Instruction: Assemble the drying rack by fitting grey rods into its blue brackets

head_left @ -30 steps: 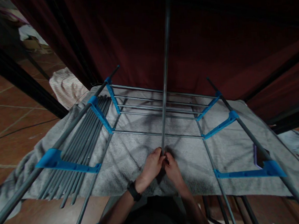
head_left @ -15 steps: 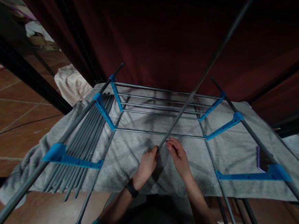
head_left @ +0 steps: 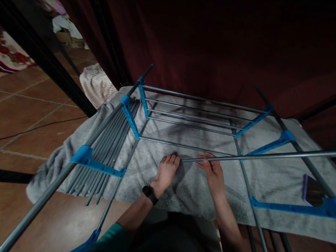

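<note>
A long grey metal tube (head_left: pixel 269 156) lies level across the front of the view and runs off the right edge. My left hand (head_left: pixel 168 170), with a black band on the wrist, is closed around the tube's left end. A short way to the right, my right hand (head_left: pixel 213 171) pinches the same tube between thumb and fingers. Around both hands stands a frame of grey tubes with blue plastic brackets; one left bracket (head_left: pixel 98 164) and one right bracket (head_left: pixel 296 209) are nearest. Behind the hands, several thin crossbars (head_left: pixel 183 143) join the two sides.
Several loose grey tubes (head_left: pixel 107 154) lie side by side on the left of the grey towel-like cloth (head_left: pixel 164 196). A phone (head_left: pixel 312 190) rests on the cloth at right. Behind hangs a dark red curtain (head_left: pixel 196 46). Tiled floor (head_left: pixel 32 105) shows at left.
The tube has swung from slanting up and away to lying level toward the right. My right hand has closed on it. The view has shifted, showing more of the left side.
</note>
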`<state>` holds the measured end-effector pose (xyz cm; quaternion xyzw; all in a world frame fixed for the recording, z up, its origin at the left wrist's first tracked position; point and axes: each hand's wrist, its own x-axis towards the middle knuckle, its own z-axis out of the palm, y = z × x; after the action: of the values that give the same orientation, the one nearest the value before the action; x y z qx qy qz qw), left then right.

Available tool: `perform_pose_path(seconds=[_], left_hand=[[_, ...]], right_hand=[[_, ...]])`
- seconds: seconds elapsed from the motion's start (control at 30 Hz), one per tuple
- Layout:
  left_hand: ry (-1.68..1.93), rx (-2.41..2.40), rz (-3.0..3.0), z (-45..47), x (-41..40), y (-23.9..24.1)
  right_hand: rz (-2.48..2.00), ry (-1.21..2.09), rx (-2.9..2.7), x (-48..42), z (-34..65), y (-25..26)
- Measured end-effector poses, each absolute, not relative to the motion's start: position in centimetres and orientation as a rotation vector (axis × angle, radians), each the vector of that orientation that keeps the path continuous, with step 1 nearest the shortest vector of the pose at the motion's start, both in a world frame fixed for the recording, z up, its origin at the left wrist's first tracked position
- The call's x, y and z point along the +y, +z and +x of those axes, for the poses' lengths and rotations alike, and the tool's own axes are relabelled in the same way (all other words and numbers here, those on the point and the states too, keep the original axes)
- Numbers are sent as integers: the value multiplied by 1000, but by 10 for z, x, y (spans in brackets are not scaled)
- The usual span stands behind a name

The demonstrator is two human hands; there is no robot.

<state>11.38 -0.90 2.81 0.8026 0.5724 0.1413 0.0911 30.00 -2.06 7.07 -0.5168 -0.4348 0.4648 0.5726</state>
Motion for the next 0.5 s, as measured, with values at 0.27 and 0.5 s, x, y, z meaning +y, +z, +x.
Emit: perform_pose_path(seconds=[0.27, 0.5], left_hand=[[403, 1726, 2385, 105, -7, 22], [369, 1742, 2388, 96, -7, 18]], right_hand=[[-1190, 1063, -916, -19, 311, 69], [-1178, 1003, -825, -18, 319, 77]])
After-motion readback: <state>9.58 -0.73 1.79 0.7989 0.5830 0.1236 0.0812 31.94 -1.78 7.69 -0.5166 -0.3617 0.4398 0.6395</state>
